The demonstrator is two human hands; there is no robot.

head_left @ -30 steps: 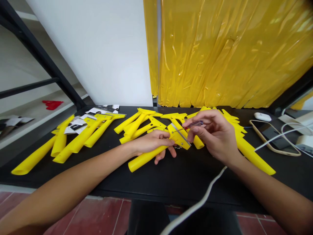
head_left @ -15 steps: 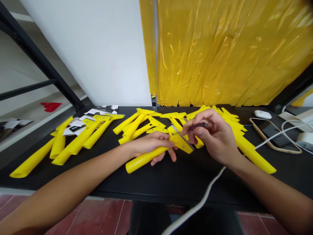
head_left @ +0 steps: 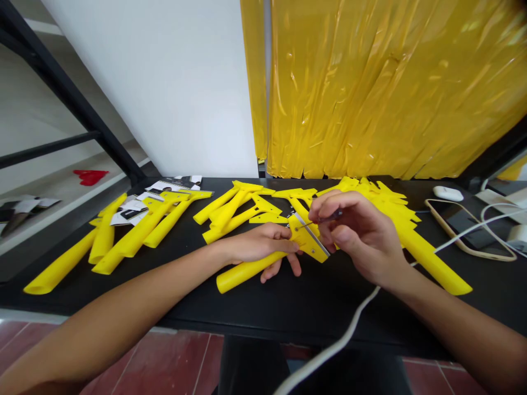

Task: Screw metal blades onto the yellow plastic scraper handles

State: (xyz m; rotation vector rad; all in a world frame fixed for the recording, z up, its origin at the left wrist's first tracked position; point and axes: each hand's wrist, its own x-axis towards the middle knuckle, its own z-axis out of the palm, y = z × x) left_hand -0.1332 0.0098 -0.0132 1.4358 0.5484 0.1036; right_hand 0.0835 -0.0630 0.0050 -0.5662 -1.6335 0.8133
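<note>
Yellow plastic scraper [head_left: 307, 238] is sitting in the left hand [head_left: 259, 244], fingers wrapped round its handle above the black surface [head_left: 263, 307]; the right hand [head_left: 362, 236] is pinching a small screwdriver [head_left: 331, 216], tip on the scraper's head.

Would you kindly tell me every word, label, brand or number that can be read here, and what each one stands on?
None can be read: the printed cards at left are too small and blurred, and no marking shows on the yellow scraper or the screwdriver.
</note>
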